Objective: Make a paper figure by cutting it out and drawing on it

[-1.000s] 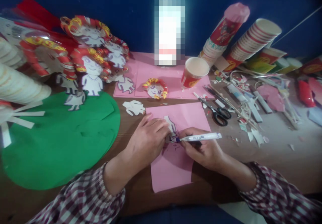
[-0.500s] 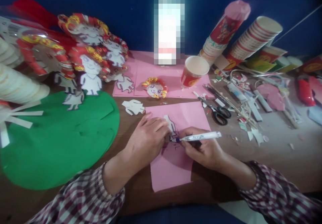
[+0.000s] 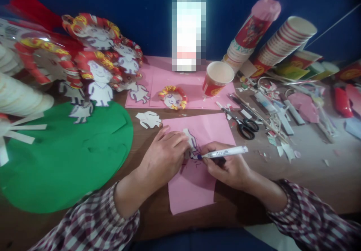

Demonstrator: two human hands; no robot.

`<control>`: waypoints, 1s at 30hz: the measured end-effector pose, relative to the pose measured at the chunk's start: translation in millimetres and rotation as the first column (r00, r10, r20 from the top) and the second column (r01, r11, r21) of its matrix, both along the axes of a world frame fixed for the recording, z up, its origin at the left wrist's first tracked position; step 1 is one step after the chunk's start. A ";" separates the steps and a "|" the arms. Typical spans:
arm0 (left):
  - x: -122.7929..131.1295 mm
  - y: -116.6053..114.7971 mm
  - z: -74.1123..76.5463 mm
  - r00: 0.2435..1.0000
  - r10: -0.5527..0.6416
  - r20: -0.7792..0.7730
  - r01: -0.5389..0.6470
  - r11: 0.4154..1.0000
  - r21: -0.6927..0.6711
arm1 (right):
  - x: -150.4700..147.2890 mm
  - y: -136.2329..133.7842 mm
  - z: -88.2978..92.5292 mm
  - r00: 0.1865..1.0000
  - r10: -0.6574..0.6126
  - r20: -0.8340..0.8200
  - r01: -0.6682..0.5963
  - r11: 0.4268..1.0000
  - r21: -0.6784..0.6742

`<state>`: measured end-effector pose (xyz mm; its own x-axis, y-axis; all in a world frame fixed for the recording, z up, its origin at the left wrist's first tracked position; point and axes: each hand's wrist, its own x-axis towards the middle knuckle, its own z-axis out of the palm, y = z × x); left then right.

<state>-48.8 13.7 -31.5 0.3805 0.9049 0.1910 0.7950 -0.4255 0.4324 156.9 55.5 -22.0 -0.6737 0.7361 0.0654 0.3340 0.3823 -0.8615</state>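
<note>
In the head view my right hand (image 3: 232,172) grips a white acrylic marker (image 3: 225,152), its dark tip at the lower edge of a white paper cutout (image 3: 189,138). My left hand (image 3: 163,153) bends over that cutout and presses it against a pink sheet of paper (image 3: 194,194); its fingertips are partly hidden. Dark pen strokes (image 3: 196,163) mark the sheet below the tip. Left of the sheet lies another white dress-shaped cutout (image 3: 149,119). Beyond it rests a paper doll head (image 3: 172,99) with red and yellow curls.
Black-handled scissors (image 3: 245,127) lie right of the sheet, beside paper scraps (image 3: 282,130). A red paper cup (image 3: 217,78) stands behind, near stacked cups (image 3: 284,42). Green paper (image 3: 62,168) covers the left side, with paper dolls (image 3: 100,81) behind it. A bright pixelated rectangle (image 3: 188,32) is at the back.
The view has shifted very slightly. Both hands, the marker and the cutout keep nearly the same places.
</note>
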 end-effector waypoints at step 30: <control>0.2 0.2 -0.3 1.000 -0.001 0.020 0.000 1.000 0.021 | -2.1 -3.5 -0.1 0.993 -0.121 -0.010 0.120 0.990 -0.071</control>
<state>-48.6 13.9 -31.8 0.3768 0.9003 0.2179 0.7858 -0.4353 0.4394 154.8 52.0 -22.1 -0.5793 0.8149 0.0199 0.3615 0.2787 -0.8898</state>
